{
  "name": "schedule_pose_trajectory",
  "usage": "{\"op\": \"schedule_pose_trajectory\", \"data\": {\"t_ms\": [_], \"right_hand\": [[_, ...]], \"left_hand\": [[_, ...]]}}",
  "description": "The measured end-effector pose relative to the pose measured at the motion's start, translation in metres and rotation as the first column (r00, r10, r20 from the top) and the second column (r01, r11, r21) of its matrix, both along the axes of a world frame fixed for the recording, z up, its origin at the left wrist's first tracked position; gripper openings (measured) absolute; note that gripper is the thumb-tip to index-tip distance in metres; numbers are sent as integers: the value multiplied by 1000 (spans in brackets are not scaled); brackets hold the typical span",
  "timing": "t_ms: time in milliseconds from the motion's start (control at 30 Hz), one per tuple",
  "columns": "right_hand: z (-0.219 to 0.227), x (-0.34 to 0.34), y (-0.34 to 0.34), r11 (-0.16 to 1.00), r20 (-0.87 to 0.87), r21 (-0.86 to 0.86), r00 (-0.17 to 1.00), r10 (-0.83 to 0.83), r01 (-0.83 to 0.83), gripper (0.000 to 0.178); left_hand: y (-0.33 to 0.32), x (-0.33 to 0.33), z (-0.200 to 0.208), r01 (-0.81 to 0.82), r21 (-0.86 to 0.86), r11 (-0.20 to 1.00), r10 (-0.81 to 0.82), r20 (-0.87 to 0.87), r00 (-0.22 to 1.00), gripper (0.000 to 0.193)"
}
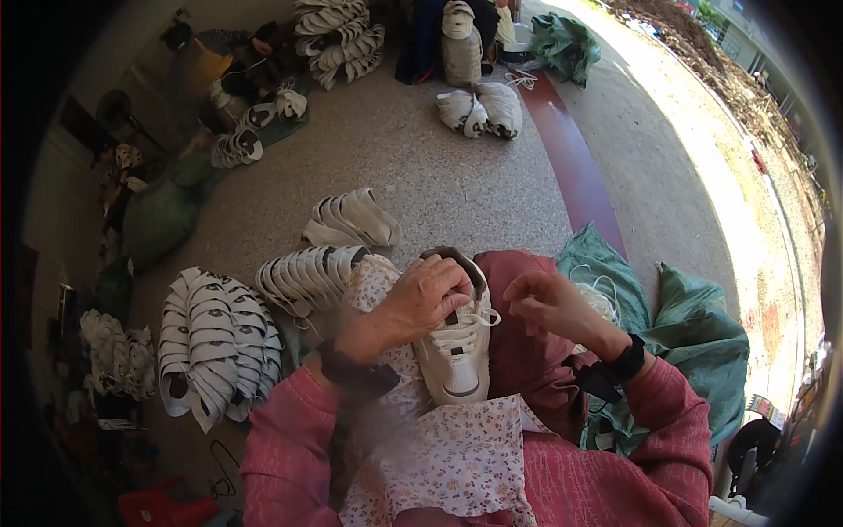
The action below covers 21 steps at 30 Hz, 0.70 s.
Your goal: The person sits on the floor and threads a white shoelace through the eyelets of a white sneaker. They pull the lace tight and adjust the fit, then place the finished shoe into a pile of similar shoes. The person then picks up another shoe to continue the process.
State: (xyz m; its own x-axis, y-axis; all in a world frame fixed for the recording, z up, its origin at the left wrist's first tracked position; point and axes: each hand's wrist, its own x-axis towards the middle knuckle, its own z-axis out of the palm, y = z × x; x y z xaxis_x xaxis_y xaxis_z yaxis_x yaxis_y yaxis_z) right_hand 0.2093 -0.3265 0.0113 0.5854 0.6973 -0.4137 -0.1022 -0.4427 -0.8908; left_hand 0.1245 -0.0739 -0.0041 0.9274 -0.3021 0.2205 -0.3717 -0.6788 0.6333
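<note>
A white shoe upper with a dark collar lining lies across my lap, its toe toward me. A white shoelace crosses its throat, and a loop stands out at the right side. My left hand is closed over the left side of the opening, its curled fingertips against the upper near the tongue. Just right of the shoe, my right hand is raised with thumb and fingers bent together in a pinch. Whatever lies between those fingertips is too small to make out.
Bundles of nested white uppers stand on the floor at left, with another stack ahead. Green sacks and a heap of white laces lie at my right. Another person sits far left among more uppers.
</note>
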Motion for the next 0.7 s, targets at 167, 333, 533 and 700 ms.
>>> {"op": "schedule_pose_trajectory", "data": {"t_ms": [167, 333, 533, 700], "right_hand": [[-13, 1, 20, 992, 85, 49, 990, 112, -116, 31], [-19, -10, 26, 973, -259, 230, 965, 38, 23, 24], [-46, -20, 1, 685, -791, 535, 577, 202, 495, 11], [-33, -33, 9, 763, -703, 407, 706, -90, 503, 7]], "left_hand": [[-8, 5, 5, 0, 97, 995, -7, 75, 997, 14], [2, 7, -3, 9, 47, 999, -4, -106, 994, 21], [-1, 11, -6, 5, -7, 1000, -7, -179, 984, 30], [0, 8, -3, -87, -198, 976, 25, -295, 955, 30]]}}
